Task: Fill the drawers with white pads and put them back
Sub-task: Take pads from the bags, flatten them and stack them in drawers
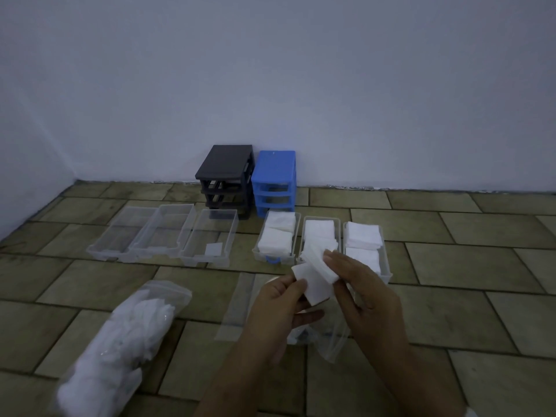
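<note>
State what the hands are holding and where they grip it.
Both hold white pads: left hand pinches the lower pad's near-left edge, right hand the upper stack's right end.

bag of pads [120, 341] cropped at bottom edge, forearms cut off

Both forearms rise from the 6 o'clock edge and converge near the middle of the view. The left hand [281, 299] sits at 7 o'clock of the right, palm turned partly up, its thumb and curled fingers pinching the lower corner of a small stack of white pads [313, 278]. The right hand [358, 281] has its back to the camera, fingers bent down, and its thumb and fingertips hold the stack's upper edge at 11 o'clock.
</note>
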